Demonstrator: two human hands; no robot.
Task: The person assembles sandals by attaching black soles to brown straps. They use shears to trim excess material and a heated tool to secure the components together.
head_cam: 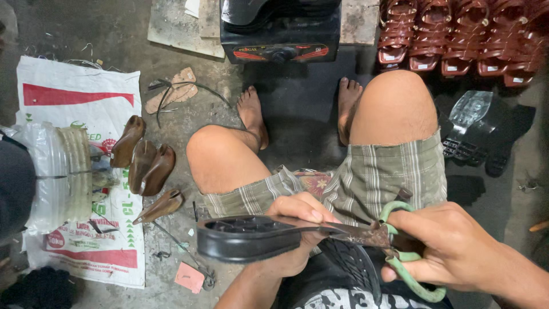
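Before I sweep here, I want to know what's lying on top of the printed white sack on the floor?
On the sack lie brown wooden shoe forms and a clear plastic bag of pale strips. What's beneath that bag is covered.

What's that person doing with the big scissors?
A person sits low over a concrete floor, trimming a shoe part. The left hand holds a black rubber sole on its side, and the right hand works green-handled scissors with the blades at the sole's edge. Another black sole lies in the lap. To the side, brown wooden shoe forms rest on a white sack, and rows of red sandals stand ahead.
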